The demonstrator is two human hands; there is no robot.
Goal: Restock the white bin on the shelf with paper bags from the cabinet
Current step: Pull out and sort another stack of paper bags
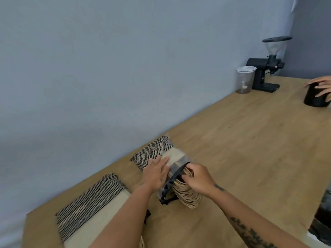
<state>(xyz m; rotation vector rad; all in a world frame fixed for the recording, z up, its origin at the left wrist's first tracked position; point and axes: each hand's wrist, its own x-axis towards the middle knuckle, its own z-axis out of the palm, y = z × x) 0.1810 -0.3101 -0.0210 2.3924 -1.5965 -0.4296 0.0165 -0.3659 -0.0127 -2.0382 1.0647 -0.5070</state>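
Observation:
Two wrapped packs of brown paper bags lie on the wooden counter (241, 140) along the wall. The farther pack (155, 151) sits in clear plastic with a black band, its twisted paper handles (186, 192) sticking out at the near end. My left hand (155, 174) rests flat on top of this pack, fingers spread. My right hand (197, 178) pinches the black edge of the plastic wrap at the handles. The nearer pack (86, 210) lies at the lower left, partly under my left forearm. No white bin or cabinet is in view.
A black coffee grinder (265, 68) and a clear lidded container (245, 79) stand at the counter's far end. Another person's hand (320, 86) holds a black cylinder (315, 97) at the right edge. A dark object (322, 221) sits at the lower right.

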